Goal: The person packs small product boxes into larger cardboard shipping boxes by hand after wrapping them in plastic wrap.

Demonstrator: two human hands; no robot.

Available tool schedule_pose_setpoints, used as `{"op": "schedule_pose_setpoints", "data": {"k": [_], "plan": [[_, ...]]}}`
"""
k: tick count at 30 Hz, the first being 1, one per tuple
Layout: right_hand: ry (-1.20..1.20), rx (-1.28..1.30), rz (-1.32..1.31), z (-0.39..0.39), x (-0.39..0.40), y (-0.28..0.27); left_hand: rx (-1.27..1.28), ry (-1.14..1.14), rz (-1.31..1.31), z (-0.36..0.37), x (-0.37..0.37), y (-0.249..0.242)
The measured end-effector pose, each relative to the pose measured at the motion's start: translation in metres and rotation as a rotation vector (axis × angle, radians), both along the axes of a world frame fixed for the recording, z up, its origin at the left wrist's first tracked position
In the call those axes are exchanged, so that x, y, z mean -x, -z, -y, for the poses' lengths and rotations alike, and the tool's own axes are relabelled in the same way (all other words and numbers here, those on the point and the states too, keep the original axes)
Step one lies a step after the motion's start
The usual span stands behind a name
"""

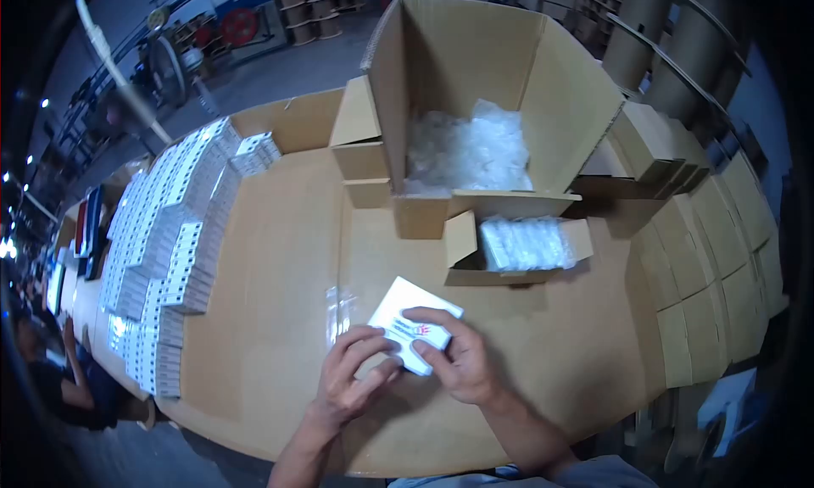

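A small white box [407, 306] with a printed logo is between my two hands, over the cardboard-covered table. My right hand [462, 361] grips its right side, with fingers bent over the top face and the thumb on the near part. My left hand [352, 373] is closed on its left side, fingers curled on the near left edge; part of the box is hidden by them. Just beyond stands an open carton [500, 278] holding several bubble-wrapped items [527, 244].
A large open cardboard box [475, 55] with bubble wrap [487, 149] stands at the back. Stacked white boxes [174, 208] line the left side. Folded brown cartons [708, 267] are piled at the right. Another person [72, 378] sits at the far left.
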State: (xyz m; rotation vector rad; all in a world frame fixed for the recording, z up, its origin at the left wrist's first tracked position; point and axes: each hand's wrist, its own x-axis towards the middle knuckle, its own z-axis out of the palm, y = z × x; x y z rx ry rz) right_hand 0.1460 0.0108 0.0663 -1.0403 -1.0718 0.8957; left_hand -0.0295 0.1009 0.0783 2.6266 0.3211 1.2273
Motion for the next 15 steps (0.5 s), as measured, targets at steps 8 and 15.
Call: {"op": "schedule_pose_setpoints", "data": {"k": [8,15], "plan": [[0.354,0.108,0.417,0.056,-0.128,-0.009,0.137,0.077,-0.126,-0.080,-0.167,-0.096],[0.528,0.118,0.379,0.078,-0.173,-0.029,-0.161,0.324,-0.771,-0.190,-0.353,-0.057]]}}
